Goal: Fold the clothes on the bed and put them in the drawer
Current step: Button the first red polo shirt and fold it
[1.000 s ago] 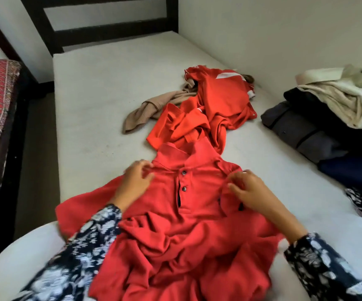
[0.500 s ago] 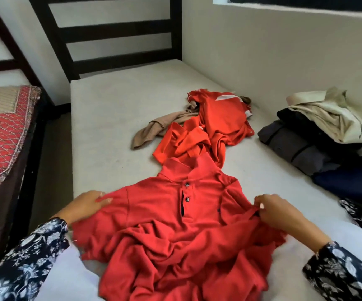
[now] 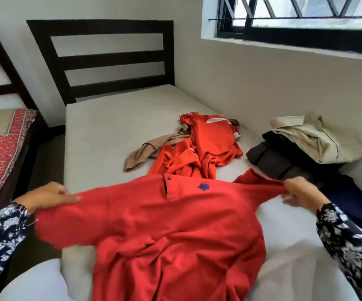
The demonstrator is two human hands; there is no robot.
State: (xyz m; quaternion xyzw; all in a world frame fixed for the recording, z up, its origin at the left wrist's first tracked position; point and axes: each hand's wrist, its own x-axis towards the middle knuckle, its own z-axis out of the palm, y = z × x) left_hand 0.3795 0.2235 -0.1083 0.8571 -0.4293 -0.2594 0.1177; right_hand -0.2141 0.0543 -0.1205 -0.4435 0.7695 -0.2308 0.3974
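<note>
Both hands are on the red polo shirt [image 3: 171,227] now, lifting it taut above the bed [image 3: 110,131]. The left hand [image 3: 47,197] has its fingers [image 3: 70,198] pinched closed on one sleeve end; the right hand [image 3: 301,195] clamps the other sleeve the same way, so the shirt hangs stretched between the two grips, its hem trailing toward the person. This looks like the spreading-out step, before any fold. Next it probably needs laying flat, then sleeves turned in. Beyond the fingers waits a crumpled red heap [image 3: 206,148] with a tan garment [image 3: 147,152]; just past the right fingers sits a folded stack [image 3: 301,146]. No drawer in sight.
</note>
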